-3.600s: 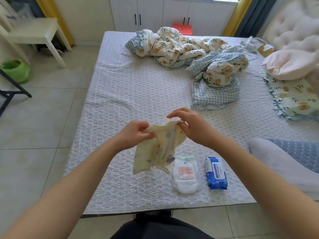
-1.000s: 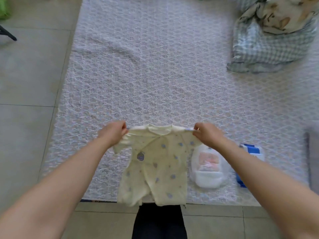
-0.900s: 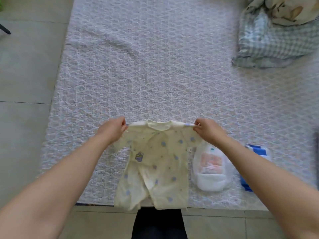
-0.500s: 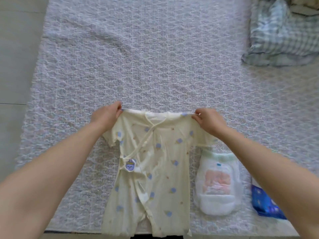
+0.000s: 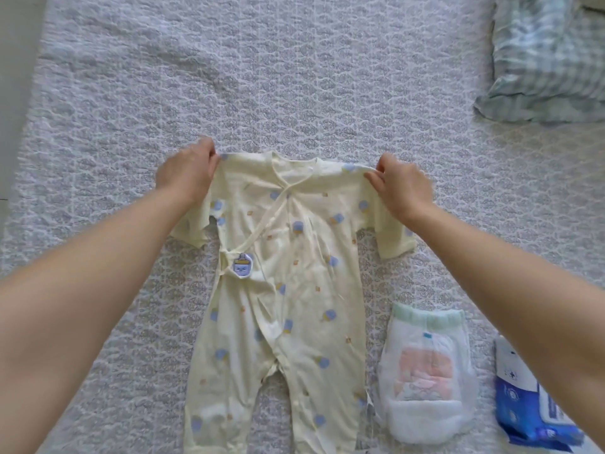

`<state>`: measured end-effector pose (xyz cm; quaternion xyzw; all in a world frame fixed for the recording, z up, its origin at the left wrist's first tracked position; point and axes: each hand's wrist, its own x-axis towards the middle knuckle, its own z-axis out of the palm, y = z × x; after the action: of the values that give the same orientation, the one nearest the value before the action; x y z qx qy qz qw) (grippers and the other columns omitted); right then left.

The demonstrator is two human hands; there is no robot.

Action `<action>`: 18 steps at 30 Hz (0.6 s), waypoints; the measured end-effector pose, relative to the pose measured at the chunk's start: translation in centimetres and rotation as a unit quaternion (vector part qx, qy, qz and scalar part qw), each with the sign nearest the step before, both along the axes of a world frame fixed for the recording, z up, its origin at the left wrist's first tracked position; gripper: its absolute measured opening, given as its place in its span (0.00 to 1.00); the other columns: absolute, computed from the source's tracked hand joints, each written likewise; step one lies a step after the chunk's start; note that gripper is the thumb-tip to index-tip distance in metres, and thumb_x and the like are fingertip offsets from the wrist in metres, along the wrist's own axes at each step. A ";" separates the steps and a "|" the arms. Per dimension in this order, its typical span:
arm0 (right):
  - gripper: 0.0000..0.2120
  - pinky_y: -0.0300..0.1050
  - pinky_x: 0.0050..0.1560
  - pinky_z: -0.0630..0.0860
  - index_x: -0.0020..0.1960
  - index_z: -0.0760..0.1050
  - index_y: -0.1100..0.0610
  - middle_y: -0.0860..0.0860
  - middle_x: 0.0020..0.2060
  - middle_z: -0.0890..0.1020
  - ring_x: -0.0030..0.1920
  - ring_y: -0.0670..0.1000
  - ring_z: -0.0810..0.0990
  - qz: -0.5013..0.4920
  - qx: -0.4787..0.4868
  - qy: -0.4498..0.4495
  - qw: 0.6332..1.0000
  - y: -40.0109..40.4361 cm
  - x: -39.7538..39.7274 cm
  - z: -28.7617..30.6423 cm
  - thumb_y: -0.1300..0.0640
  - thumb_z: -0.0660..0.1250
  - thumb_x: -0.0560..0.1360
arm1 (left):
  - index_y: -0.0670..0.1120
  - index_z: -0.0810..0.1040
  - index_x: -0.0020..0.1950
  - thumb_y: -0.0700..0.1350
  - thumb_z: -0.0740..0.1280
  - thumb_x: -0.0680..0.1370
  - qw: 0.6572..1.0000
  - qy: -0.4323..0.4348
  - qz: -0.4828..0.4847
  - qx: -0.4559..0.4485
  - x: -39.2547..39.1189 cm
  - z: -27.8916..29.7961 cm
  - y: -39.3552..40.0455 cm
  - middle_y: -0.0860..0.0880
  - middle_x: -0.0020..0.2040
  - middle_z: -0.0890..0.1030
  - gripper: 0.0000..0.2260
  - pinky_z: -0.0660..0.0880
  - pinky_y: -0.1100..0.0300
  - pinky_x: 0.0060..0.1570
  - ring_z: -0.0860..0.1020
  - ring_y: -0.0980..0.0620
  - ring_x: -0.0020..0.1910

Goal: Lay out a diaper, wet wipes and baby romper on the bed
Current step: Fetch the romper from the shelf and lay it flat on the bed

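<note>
The pale yellow baby romper [image 5: 288,290] lies spread flat, front up, on the bed [image 5: 294,77], which is covered by a grey-white quilted spread. Its neckline points away from the person and its 2 legs reach toward the near edge of the bed. The fabric carries small blue and tan prints, and a round blue-and-white patch [image 5: 242,264] sits at the waist where the wrap front ties.

The left hand [image 5: 186,173] pinches the romper's left shoulder, fingers curled over the top edge. The right hand [image 5: 404,186] grips the opposite shoulder in the same way, thumb and fingers closed on the cloth. Both short sleeves fan outward beneath the wrists.

Just to the right of the romper's legs lies the diaper [image 5: 425,375], a white pull-up type with a light green waistband and a pink print on its front; it sits close beside the romper's right leg. Further right, partly hidden under the right forearm, lies the blue pack of wet wipes [image 5: 527,417]. A bunched blue-and-white checked blanket [image 5: 550,57] rests at the far right of the bed, well apart from the 3 items.
</note>
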<state>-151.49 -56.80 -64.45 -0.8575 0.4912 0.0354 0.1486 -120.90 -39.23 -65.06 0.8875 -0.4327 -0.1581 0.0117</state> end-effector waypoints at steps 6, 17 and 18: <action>0.18 0.56 0.42 0.79 0.50 0.72 0.56 0.53 0.42 0.80 0.41 0.56 0.79 -0.084 0.135 -0.022 0.987 0.3 -1.8 -0.2 0.41 0.60 0.77 | 0.47 0.68 0.55 0.63 0.56 0.79 0.998 0.047 0.025 0.039 -0.4 -0.9 3.7 0.47 0.44 0.75 0.19 0.65 0.54 0.33 0.74 0.44 0.40; 0.09 0.42 0.28 0.69 0.51 0.68 0.56 0.53 0.35 0.78 0.32 0.54 0.76 -0.008 0.045 0.090 0.995 0.5 -4.8 0.2 0.49 0.59 0.79 | 0.45 0.70 0.59 0.50 0.65 0.79 0.995 -0.006 0.094 0.027 0.0 0.3 6.6 0.43 0.47 0.78 0.14 0.70 0.54 0.32 0.76 0.43 0.39; 0.09 0.42 0.28 0.68 0.51 0.68 0.57 0.52 0.35 0.77 0.31 0.53 0.75 -0.003 0.043 0.114 0.993 0.6 -5.1 0.1 0.51 0.59 0.79 | 0.44 0.68 0.61 0.50 0.64 0.79 0.995 -0.005 0.095 0.032 -0.2 0.2 6.9 0.43 0.51 0.77 0.15 0.73 0.50 0.37 0.76 0.42 0.42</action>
<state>-156.61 -56.21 -64.32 -0.8391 0.5059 0.1532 0.1283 -121.12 -32.36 -64.91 0.9252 -0.3415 -0.1652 -0.0041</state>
